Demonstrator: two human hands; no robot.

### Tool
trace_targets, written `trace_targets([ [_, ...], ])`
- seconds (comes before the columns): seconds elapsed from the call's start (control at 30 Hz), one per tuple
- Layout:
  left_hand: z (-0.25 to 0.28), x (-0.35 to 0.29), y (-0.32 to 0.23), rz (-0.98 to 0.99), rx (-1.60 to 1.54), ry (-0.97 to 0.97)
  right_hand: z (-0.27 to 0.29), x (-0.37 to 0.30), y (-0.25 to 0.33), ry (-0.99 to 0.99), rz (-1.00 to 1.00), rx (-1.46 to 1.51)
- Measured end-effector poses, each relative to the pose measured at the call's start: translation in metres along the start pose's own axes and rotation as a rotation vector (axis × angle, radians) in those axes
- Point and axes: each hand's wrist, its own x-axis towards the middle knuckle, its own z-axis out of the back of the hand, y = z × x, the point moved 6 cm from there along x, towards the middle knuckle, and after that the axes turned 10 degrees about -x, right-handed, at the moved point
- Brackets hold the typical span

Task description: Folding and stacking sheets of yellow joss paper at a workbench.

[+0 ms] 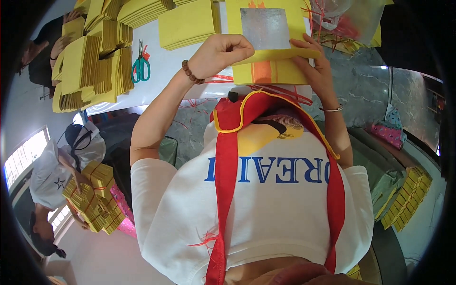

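A stack of yellow paper sheets lies at the near edge of the white table, and its top sheet bears a square of silver foil. My left hand, with a brown bead bracelet on the wrist, pinches the folded-up near edge of the top sheet. My right hand, with a thin bangle on the wrist, grips the same folded edge from the right side. Orange print shows on the sheet below the fold. Thin red strings lie under the stack.
Several piles of yellow paper cover the table's left and far side, with green-handled scissors among them. A plastic bag sits at the far right. A person at lower left holds tied yellow bundles. More bundles lie at right.
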Motion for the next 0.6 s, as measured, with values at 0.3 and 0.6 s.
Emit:
trace_targets([
  [0.3, -0.002, -0.005, -0.01, -0.599, 1.09, -0.128, -0.003, 0.0, -0.021, -0.067, -0.166, 0.302],
  [0.6, -0.024, -0.041, -0.034, -0.691, 1.151, -0.065, 0.02, -0.003, 0.051, -0.038, 0.419, -0.418],
])
